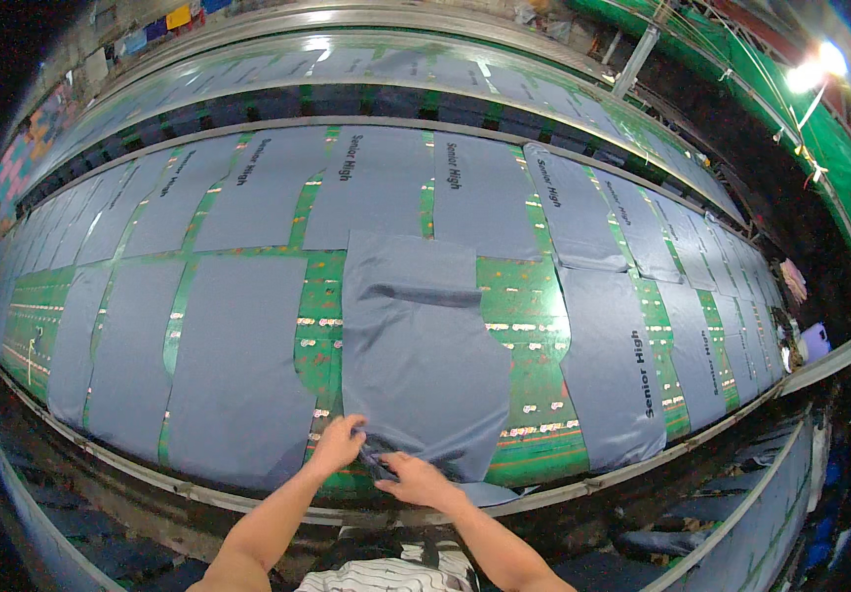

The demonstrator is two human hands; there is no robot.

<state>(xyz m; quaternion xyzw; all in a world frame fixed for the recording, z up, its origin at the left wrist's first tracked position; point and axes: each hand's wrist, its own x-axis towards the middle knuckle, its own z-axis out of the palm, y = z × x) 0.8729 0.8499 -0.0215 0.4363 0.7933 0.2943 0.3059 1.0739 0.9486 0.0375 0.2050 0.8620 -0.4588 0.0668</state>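
Fingers of our left hand are curled together, pinching the near hem of the grey-blue cut fabric panel; those of our right hand lie spread and flat, pressing the same hem at 6 o'clock of the panel.

Item 1: long green printing table with metal edge rails, running from 9 to 3 o'clock across the view and curving with the lens. A second, similar table lies beyond it at 12 o'clock.

Item 2: rows of flat grey-blue fabric panels, laid side by side on the green table; those in the far row and at 3 o'clock bear dark lettering.

Item 3: the held panel, lying centre on the table, a fold crossing its upper part, its near edge lifted slightly at our hands.

Item 4: a striped white garment on our body, at 6 o'clock.

Item 5: a bright lamp at 2 o'clock.
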